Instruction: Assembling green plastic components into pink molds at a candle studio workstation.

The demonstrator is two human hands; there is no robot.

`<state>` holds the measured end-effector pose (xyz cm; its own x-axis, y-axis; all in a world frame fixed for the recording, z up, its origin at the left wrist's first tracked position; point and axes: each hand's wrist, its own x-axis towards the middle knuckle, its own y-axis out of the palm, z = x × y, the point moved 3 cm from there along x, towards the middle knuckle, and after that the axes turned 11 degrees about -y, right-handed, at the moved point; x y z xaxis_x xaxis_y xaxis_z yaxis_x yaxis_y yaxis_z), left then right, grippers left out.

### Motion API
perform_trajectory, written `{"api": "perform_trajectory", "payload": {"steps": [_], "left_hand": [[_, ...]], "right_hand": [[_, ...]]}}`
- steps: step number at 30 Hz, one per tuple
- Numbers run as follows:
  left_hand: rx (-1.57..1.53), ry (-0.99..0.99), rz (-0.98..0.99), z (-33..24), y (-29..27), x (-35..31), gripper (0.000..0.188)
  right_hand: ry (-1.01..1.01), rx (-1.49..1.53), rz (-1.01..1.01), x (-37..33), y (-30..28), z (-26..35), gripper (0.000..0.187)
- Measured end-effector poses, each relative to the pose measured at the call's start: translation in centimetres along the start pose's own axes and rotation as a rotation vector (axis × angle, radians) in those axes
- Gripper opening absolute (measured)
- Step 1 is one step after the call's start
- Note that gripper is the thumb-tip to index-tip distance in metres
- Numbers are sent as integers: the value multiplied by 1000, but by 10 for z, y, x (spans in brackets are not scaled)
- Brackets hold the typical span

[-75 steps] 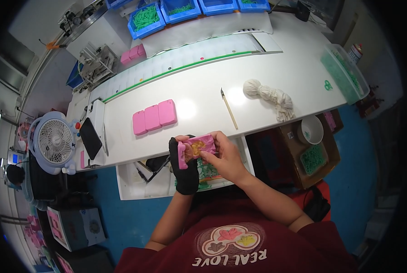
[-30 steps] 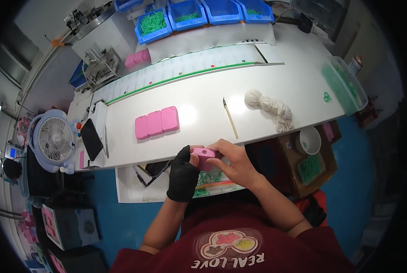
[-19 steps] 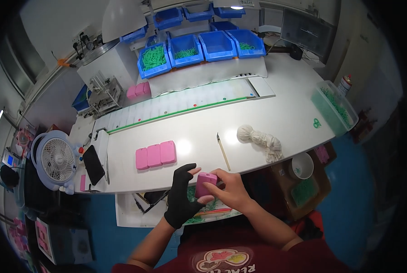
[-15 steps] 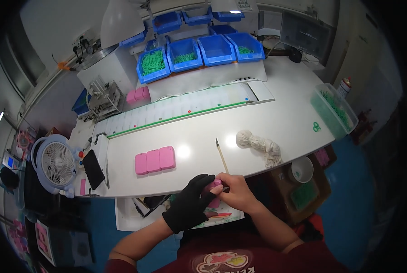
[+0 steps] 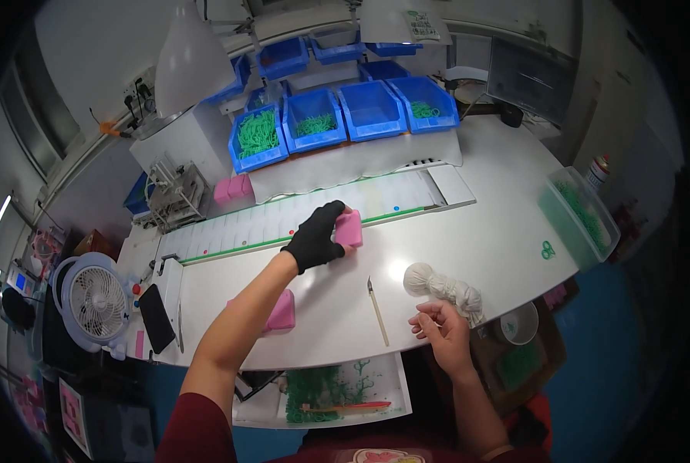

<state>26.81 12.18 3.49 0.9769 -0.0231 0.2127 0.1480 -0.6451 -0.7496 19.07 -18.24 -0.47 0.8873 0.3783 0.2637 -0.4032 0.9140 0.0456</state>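
My left hand point(image 5: 318, 235), in a black glove that leaves some fingertips bare, grips a pink rounded block point(image 5: 349, 229) near the green-edged strip. My bare right hand point(image 5: 443, 333) hovers by the table's front edge, fingers loosely curled and somewhat apart, with nothing visible in them. Just beyond it lies a bundled off-white cloth point(image 5: 441, 287). A craft knife with a pale handle point(image 5: 378, 310) rests between the two hands. Other pink blocks point(image 5: 281, 311) lie under my left forearm, which partly hides them.
Blue bins point(image 5: 372, 112), some holding green pieces, stand at the back. A green-edged conveyor point(image 5: 260, 224) crosses the table. At right are a clear tub point(image 5: 584, 216) and small green scissors point(image 5: 548, 250). Left, a phone point(image 5: 156, 318) and fan point(image 5: 96, 297). An open drawer point(image 5: 395, 405) juts out below.
My hands have parted. The left has carried the pink block forward to the conveyor's near edge; the right has let go and moved right, beside the cloth. The view has shifted slightly.
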Motion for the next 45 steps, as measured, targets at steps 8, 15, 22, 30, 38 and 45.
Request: {"api": "perform_trajectory", "payload": {"steps": [8,15,22,30,38,45], "left_hand": [[151,-347,-11,77,-22,53,57],[168,-353,-35,112,-69,7,65],[365,-648,91,203,-203,-78,77],[466,-726,133,227,-211,-98,76],[732,-632,110,212,-218,-102,98],[466,-332,239,19,-114,-123,84]], "right_hand": [[-3,-108,-26,4,3,-18,11],[0,-161,-22,5,1,-11,5],[18,-142,-26,5,2,-18,4],[54,-157,-54,5,1,-19,5],[40,-182,-31,4,0,-21,7],[-41,-201,-11,11,2,-19,6]]}}
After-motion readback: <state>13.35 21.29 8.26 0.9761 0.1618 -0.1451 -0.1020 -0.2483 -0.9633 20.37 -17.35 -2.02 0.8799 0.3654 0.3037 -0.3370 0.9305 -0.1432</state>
